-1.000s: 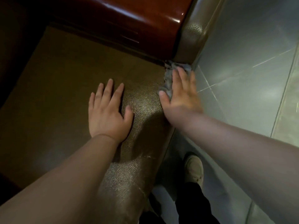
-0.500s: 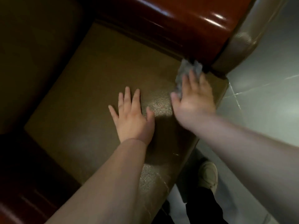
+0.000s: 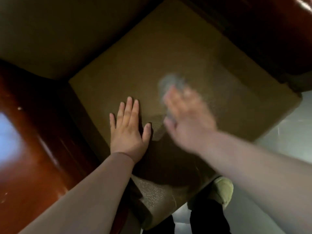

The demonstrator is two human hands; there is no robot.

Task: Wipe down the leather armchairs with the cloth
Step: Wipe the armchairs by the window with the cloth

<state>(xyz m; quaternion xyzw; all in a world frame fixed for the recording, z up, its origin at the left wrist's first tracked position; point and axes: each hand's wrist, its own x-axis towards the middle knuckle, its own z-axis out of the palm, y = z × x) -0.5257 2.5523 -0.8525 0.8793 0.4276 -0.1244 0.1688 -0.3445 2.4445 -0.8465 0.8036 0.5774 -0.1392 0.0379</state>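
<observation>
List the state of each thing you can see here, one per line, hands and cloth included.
left hand: flat, fingers straight, resting on the seat cushion
right hand: motion-blurred, pressing the cloth
cloth: grey, bunched, on the cushion under the fingers
seat cushion: brown leather, bare elsewhere
wooden armrest: glossy, untouched
shoe: on the tiled floor

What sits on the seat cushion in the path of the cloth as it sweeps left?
Only the left hand, pressed flat on the brown leather seat cushion, lies left of the grey cloth under the blurred right hand. Beyond the fingers, the rest of the cushion shows nothing lying on it.
</observation>
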